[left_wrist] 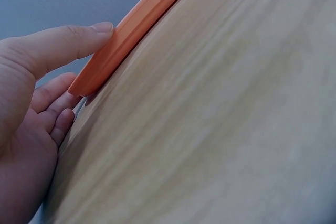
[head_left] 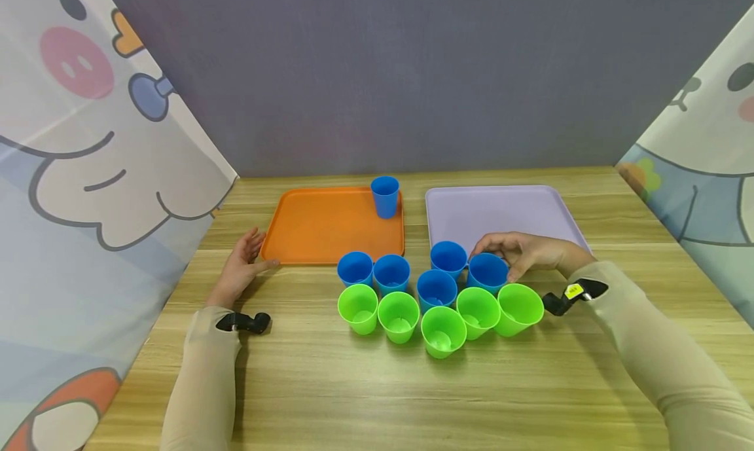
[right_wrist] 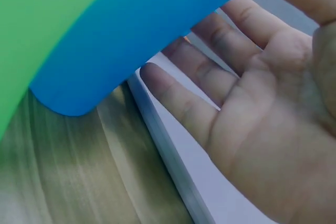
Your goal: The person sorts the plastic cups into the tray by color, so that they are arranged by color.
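My left hand (head_left: 240, 266) rests at the front left corner of an orange tray (head_left: 324, 228). Its thumb lies straight against the tray's front rim (left_wrist: 131, 30), while the other fingers reach past the corner. My right hand (head_left: 524, 251) is around a blue cup (head_left: 487, 275), thumb on the near right side and fingers partly hidden behind it; the right wrist view shows the fingertips right at the cup wall (right_wrist: 136, 40). Several more blue cups (head_left: 391, 273) stand beside that one. Several green cups (head_left: 399, 317) form a row in front of them.
One blue cup (head_left: 385, 199) stands upright at the right end of the orange tray. A lavender tray (head_left: 495, 209) lies to its right, behind the held cup. A grey panel (head_left: 400, 78) borders the wooden table (head_left: 330, 398) at the back, with printed cloth on both sides.
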The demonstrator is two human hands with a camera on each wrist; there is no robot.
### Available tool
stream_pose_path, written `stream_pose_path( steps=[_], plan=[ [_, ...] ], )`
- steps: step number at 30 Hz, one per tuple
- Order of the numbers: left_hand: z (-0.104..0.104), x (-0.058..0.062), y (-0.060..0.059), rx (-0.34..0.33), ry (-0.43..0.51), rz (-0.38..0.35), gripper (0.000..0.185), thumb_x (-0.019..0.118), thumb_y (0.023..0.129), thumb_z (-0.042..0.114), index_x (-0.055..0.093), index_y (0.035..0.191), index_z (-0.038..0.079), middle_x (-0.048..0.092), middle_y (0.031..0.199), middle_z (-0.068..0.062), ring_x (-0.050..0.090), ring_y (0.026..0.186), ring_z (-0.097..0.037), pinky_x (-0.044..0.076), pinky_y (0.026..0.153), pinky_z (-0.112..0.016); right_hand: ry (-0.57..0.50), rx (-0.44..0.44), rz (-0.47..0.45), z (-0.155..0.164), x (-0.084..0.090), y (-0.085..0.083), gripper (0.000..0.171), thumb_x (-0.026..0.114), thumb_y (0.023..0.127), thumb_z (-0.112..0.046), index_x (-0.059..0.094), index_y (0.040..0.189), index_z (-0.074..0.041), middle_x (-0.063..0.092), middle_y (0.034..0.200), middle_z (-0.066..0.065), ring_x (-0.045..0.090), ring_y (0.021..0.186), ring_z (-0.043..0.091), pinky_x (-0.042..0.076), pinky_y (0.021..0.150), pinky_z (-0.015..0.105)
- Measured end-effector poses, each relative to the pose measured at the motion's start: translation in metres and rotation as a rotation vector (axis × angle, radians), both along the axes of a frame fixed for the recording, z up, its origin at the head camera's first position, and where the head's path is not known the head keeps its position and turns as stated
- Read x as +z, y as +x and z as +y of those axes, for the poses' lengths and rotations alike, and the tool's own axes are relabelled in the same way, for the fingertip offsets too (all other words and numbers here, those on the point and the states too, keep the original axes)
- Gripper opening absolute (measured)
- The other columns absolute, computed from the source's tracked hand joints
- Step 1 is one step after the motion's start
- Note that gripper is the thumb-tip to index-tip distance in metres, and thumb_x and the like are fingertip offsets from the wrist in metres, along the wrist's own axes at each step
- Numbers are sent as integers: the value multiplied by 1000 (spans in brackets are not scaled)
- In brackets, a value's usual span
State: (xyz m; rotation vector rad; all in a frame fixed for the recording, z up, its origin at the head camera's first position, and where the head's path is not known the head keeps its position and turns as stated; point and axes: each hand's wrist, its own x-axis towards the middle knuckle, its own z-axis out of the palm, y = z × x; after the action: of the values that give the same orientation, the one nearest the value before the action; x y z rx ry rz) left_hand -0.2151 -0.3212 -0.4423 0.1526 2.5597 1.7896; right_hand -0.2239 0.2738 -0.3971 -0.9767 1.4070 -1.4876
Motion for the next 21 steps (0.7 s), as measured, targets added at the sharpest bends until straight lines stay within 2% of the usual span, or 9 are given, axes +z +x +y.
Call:
stream_pose_path(
  steps=[12, 21],
  plan=[
    [1, 0, 1, 12, -2, -1, 97, 72, 87, -6, 6, 157, -2, 22, 159, -26, 22, 146, -41, 19, 118, -53, -65, -109, 110, 5, -6, 2, 55, 67, 85, 11, 54, 135, -6, 63, 129, 3, 61, 112, 16, 53, 93, 30],
    [2, 1, 1, 16, 2, -1, 96, 72, 87, -7, 7, 157, -3, 22, 159, -26, 22, 146, -41, 19, 118, -53, -137, -161, 122, 12, -2, 2, 52, 66, 84, 14, 56, 132, -3, 65, 126, 6, 61, 112, 17, 52, 95, 29]
  ],
)
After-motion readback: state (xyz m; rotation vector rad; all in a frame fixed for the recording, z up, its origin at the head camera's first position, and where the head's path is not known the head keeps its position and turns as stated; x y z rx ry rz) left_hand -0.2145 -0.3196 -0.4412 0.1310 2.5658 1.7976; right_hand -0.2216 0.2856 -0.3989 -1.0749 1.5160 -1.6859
